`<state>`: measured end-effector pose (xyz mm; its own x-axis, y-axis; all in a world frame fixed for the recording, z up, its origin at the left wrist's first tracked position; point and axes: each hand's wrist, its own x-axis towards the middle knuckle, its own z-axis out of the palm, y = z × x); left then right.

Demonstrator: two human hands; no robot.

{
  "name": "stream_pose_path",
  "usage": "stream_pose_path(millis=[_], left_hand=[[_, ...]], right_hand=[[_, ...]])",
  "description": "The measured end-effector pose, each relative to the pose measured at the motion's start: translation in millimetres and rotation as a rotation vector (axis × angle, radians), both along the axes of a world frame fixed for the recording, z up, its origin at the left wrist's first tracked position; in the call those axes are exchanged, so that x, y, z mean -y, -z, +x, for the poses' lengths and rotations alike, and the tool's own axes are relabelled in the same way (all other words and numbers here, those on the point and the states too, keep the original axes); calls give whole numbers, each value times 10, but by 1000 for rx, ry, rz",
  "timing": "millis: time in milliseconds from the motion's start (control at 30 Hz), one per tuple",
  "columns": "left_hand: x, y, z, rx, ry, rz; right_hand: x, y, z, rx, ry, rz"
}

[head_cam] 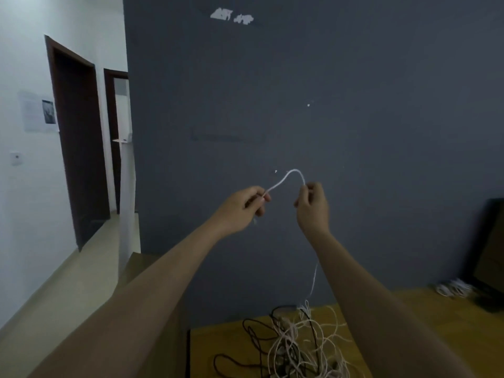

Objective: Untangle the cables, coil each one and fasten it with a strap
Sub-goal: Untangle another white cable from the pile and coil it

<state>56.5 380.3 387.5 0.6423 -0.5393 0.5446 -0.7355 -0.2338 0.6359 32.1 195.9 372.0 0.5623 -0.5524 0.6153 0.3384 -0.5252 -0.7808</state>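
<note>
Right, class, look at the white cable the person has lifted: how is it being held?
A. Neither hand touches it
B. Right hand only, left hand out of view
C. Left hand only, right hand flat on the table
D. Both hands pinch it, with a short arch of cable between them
D: the left hand and right hand each pinch the white cable, which arches between them above the tangle.

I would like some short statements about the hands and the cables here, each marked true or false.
1. Both hands hold one white cable. True.
2. The left hand is empty. False: it pinches the cable.
3. The cable arches upward between the left hand and the right hand. True.
4. The tangled pile holds only white cables. False: black ones are mixed in.
5. The pile lies on the floor. False: it lies on a wooden table.
</note>
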Motion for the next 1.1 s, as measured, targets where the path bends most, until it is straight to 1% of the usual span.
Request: stream_pose_path(millis=[133,267,367,533,667,733,833,967,1100], left_hand=[[-175,496,-22,-141,100,-18],[-198,1068,19,-323,109,-38],[-174,1416,27,-479,71,-49],[-148,1900,-17,-707,28,-109],[-150,2282,-14,-844,-26,-125],[-135,2426,2,-908,2,-145],[-93,2538,31,-1007,78,-186],[-56,2614,-3,-995,134,-172],[-37,2629,-53,-975,169,-160]], right_hand=[[-91,786,-153,-230,-57,-49],[-156,1523,-329,-546,-30,-307],[-278,1914,-470,-682,-34,-488],[-514,2457,-676,-710,-94,-773],[-664,2726,-785,-729,-85,-904],[-701,2823,-806,-711,-54,-901],[-698,2930,-792,-733,-29,-863],[-697,3010,-793,-771,-21,-811],[-754,3048,-878,-754,-108,-802]])
